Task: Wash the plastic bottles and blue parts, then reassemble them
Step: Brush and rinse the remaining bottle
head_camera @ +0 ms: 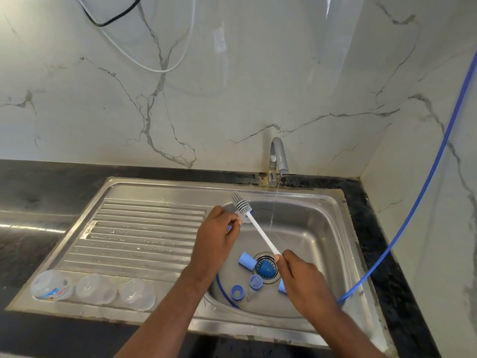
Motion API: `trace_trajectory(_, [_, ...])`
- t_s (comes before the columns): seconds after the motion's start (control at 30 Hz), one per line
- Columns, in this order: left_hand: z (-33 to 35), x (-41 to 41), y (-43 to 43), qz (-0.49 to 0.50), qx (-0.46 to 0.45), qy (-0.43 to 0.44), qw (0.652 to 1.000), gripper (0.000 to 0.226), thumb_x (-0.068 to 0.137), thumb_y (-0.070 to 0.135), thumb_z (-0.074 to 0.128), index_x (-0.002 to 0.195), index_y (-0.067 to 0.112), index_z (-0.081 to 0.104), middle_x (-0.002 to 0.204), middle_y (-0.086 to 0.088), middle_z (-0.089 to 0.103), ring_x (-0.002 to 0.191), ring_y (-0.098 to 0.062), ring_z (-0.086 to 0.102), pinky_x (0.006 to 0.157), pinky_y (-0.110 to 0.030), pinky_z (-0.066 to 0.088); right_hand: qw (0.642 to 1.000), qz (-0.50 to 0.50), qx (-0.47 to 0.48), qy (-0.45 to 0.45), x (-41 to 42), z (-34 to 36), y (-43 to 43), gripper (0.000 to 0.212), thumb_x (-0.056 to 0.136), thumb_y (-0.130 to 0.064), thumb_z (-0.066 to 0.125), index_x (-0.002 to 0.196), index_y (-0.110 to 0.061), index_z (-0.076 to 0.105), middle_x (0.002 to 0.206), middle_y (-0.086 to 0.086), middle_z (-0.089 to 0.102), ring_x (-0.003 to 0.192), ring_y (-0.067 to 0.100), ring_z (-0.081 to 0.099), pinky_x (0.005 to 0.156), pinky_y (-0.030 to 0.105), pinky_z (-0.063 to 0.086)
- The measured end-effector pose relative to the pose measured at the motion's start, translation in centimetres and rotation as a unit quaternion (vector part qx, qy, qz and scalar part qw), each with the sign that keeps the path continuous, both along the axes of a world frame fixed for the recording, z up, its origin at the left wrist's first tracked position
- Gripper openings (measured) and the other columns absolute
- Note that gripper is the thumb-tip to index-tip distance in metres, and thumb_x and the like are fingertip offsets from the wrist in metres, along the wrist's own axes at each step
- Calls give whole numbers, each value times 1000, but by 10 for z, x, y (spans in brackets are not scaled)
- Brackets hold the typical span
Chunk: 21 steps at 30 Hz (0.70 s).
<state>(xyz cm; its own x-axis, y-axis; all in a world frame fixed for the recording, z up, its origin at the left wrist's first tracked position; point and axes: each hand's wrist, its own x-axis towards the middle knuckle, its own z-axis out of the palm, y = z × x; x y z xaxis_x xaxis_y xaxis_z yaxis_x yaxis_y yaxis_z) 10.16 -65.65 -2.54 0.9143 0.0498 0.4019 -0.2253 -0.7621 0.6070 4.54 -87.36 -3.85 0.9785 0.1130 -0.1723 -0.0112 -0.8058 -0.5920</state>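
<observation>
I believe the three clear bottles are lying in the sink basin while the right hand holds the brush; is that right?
Not quite: the head view shows the three clear bottles lying on the draining board beside the basin, not in it. The right hand does hold the brush.

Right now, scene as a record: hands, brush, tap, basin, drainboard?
left hand: grips a small clear part
right hand: pinches the end of the brush handle
brush: white, head up by the left hand, over the basin
tap: running, thin stream
basin: blue tube, blue cone on the drain, blue cap, vial, hose end
drainboard: three clear bottles in a row at the front
</observation>
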Motion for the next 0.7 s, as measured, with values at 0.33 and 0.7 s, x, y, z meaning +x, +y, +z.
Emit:
trace_trajectory(0.33, [15, 2, 0, -12, -530, 272, 803, 26, 96, 10, 60, 72, 10, 69, 70, -7, 48, 62, -13, 47, 58, -29, 44, 985, 3, 162, 64, 8, -3, -25, 39, 103, -46, 47, 75, -18, 44, 54, -8, 40, 50, 7, 33, 54, 29, 32])
trace_trajectory(0.7, [29, 7, -1, 14, -732, 247, 634, 19, 103, 16, 51, 96, 5, 65, 72, -4, 61, 64, -10, 50, 56, -20, 46, 995, 55, 87, 0, -12, -1, -20, 30, 104, -45, 42, 74, -40, 40, 58, -7, 47, 53, 11, 40, 53, 25, 29])
